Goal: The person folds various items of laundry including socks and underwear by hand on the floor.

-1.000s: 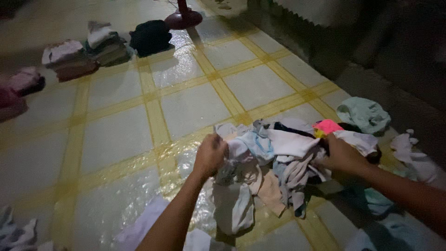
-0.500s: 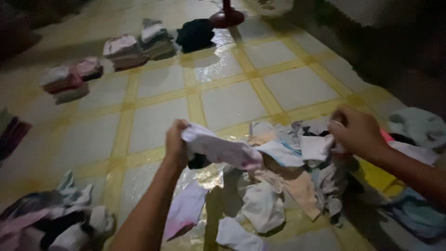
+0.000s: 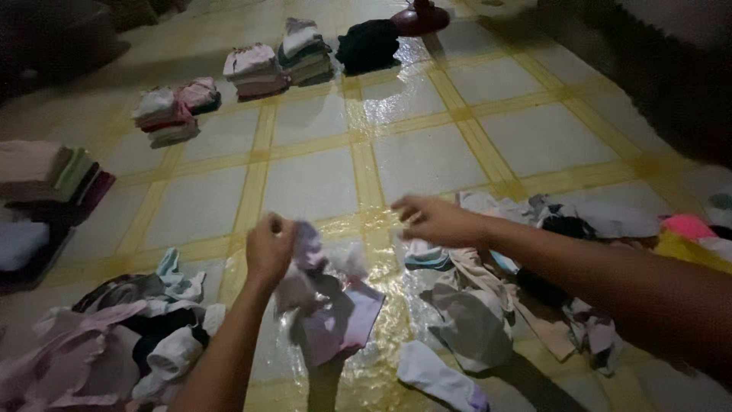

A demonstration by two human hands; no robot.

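Head view: pale garment (image 3: 328,305) seemingly hanging lengthwise from left hand (image 3: 268,248).

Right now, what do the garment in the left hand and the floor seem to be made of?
The garment in the left hand looks like thin, soft cloth, maybe cotton: it hangs limp and creased. The floor seems to be glazed tile: a glossy surface with bright reflections, split into squares by yellow bands.

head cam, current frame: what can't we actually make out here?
- Left hand: shut on a pale garment; motion blur hides the garment's kind and the grip.
- Right hand: blurred, fingers spread; whether it touches the loose pile is unclear.
- Dark bundle, far end: too dim to identify.
- Red stand base: cut off by the top edge.
- Folded stack: cut by the left edge.
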